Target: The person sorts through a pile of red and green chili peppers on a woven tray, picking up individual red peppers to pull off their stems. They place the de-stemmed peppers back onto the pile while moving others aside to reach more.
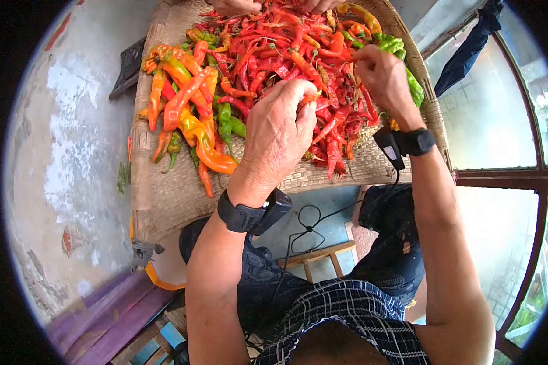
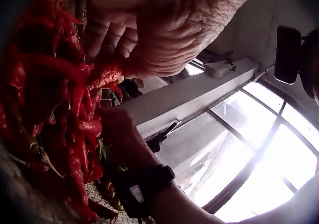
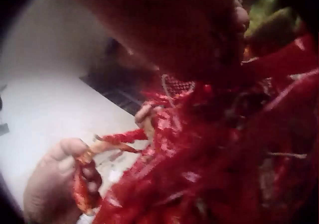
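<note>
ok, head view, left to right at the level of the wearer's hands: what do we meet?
Wall → orange peppers → left hand → right hand → window. Red peppers left out: they overlap both hands.

One woven tray [image 1: 158,213], two wristbands [image 1: 240,213], countless peppers [image 1: 283,70].

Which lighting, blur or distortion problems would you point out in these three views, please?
Head: fairly sharp, but bowed by fisheye distortion, with black corners and a bright window; left wrist: the window washed out by glare, chili peppers in shadow; right wrist: soft and blurred, the chili peppers smeared into murky red.
</note>
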The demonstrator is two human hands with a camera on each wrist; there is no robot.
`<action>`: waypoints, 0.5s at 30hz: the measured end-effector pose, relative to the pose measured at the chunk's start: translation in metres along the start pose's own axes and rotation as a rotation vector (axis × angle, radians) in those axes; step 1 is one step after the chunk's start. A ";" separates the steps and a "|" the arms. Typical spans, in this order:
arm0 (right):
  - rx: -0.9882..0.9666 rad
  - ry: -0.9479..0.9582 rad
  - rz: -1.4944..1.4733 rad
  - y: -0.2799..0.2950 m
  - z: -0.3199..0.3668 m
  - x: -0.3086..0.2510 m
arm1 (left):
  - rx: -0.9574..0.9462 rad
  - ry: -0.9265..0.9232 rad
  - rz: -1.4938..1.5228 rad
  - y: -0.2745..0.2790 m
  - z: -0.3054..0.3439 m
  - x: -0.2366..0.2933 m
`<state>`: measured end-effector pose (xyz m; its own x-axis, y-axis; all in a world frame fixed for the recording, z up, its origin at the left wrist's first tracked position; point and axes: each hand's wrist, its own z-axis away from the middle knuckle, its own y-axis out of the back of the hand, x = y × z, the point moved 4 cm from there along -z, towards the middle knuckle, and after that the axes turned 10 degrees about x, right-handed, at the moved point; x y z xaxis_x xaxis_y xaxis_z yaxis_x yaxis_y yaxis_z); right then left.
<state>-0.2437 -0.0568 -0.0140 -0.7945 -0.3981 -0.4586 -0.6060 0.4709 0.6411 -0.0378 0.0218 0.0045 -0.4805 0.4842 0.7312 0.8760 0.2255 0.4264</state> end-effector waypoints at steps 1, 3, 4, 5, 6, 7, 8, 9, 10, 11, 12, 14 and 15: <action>0.049 -0.033 -0.063 0.013 -0.003 -0.011 | 0.004 -0.002 0.002 0.000 0.000 0.000; 0.143 -0.074 -0.116 0.037 -0.002 -0.026 | 0.004 -0.010 -0.002 0.000 0.000 0.001; 0.191 -0.103 -0.132 0.047 -0.001 -0.031 | 0.003 -0.021 -0.006 -0.001 0.000 0.002; 0.227 -0.084 -0.176 0.054 0.000 -0.036 | 0.003 -0.022 -0.001 -0.002 0.001 0.002; 0.229 -0.085 -0.171 0.058 0.000 -0.040 | -0.006 -0.035 -0.034 -0.002 0.002 0.002; 0.283 -0.105 -0.305 0.062 0.000 -0.042 | -0.013 -0.050 -0.068 -0.004 0.003 0.002; 0.336 -0.125 -0.440 0.065 0.000 -0.046 | -0.013 -0.053 -0.066 -0.005 0.004 0.003; 0.338 -0.104 -0.451 0.069 0.001 -0.053 | -0.022 -0.052 -0.077 -0.006 0.006 0.003; 0.339 -0.101 -0.451 0.068 -0.001 -0.052 | -0.029 -0.050 -0.089 -0.007 0.006 0.003; 0.385 -0.049 -0.542 0.068 -0.003 -0.051 | -0.026 -0.052 -0.088 -0.007 0.007 0.003; 0.430 0.004 -0.634 0.070 -0.004 -0.052 | -0.034 -0.067 -0.106 -0.008 0.007 0.003; 0.385 0.057 -0.658 0.068 -0.009 -0.057 | -0.038 -0.084 -0.126 -0.008 0.006 0.004; 0.344 0.112 -0.653 0.063 -0.011 -0.061 | -0.039 -0.082 -0.127 -0.008 0.006 0.004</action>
<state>-0.2332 -0.0117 0.0609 -0.2714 -0.7501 -0.6030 -0.9457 0.3242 0.0224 -0.0468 0.0267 0.0004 -0.5809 0.5218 0.6247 0.8054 0.2571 0.5341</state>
